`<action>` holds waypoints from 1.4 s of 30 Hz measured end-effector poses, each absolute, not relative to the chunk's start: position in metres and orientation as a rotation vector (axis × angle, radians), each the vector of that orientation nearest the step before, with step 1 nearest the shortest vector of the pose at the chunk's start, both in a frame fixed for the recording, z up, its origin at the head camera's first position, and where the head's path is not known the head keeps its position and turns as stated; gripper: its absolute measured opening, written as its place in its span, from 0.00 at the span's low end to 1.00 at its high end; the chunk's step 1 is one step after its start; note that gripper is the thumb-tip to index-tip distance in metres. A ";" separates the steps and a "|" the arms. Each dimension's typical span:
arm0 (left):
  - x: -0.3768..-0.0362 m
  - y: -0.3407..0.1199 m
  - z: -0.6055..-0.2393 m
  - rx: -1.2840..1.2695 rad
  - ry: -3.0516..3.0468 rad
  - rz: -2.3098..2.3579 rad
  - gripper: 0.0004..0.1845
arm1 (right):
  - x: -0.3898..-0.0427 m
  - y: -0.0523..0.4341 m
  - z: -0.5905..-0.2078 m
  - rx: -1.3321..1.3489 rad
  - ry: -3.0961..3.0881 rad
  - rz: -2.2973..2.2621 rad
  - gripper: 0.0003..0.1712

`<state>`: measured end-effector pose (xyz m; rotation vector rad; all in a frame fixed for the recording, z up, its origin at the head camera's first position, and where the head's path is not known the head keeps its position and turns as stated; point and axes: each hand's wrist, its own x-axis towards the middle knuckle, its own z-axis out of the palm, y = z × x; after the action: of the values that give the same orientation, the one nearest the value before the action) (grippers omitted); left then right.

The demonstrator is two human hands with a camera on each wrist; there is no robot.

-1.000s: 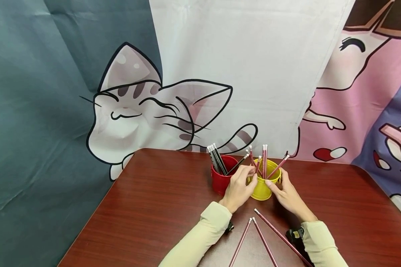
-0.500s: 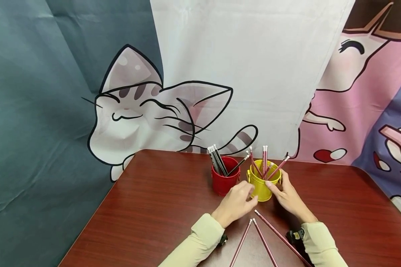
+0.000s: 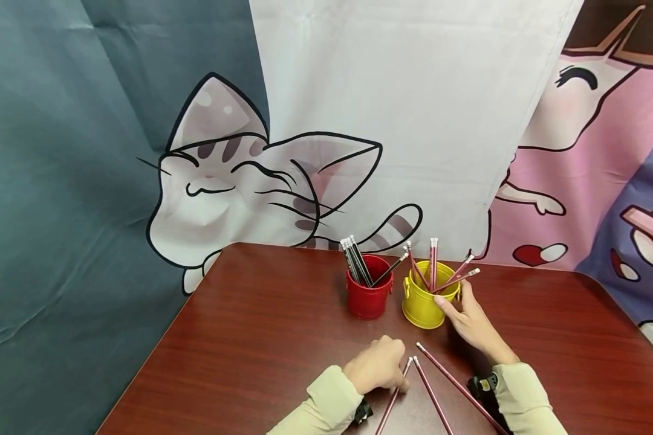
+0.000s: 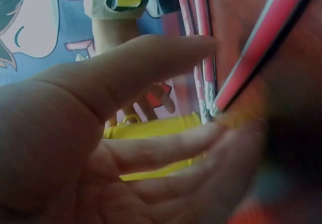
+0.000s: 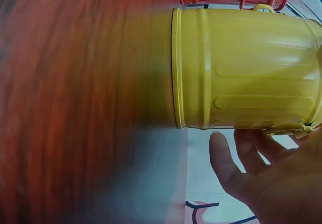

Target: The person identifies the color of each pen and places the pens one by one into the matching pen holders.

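My left hand (image 3: 378, 364) is low over the leftmost of the dark pink pencils (image 3: 389, 408) on the table. In the left wrist view, thumb and fingers stand apart, with a pink pencil (image 4: 261, 43) just past the fingertips. My right hand (image 3: 470, 317) holds the upright yellow bucket (image 3: 424, 311) at its right side, thumb on the rim and fingers round behind. Several pink pencils (image 3: 433, 260) lean inside it, white eraser ends up. The right wrist view has this yellow bucket (image 5: 251, 68) lying sideways across the picture, with the right fingers along its wall.
Left of the yellow bucket stands a red bucket (image 3: 369, 302) with several black pencils (image 3: 356, 263) in it. Two other pink pencils, a middle one (image 3: 430, 389) and a right one (image 3: 457, 386), lie on the brown table (image 3: 261, 338). A printed cloth (image 3: 441, 121) hangs behind.
My left hand has let go of a pink pencil in the yellow bucket and come down towards the table pencils. That pencil has tipped over to the right rim. The right hand keeps its place.
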<state>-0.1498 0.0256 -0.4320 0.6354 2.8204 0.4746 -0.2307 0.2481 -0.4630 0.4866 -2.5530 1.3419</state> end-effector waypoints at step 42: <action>-0.149 0.027 -0.421 0.603 2.925 0.922 0.16 | -0.229 0.248 -0.464 0.493 -2.556 1.337 0.35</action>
<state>-0.1494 0.0267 -0.4208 0.6033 2.9253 0.9220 -0.2293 0.2475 -0.4636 0.4935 -2.5560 1.3369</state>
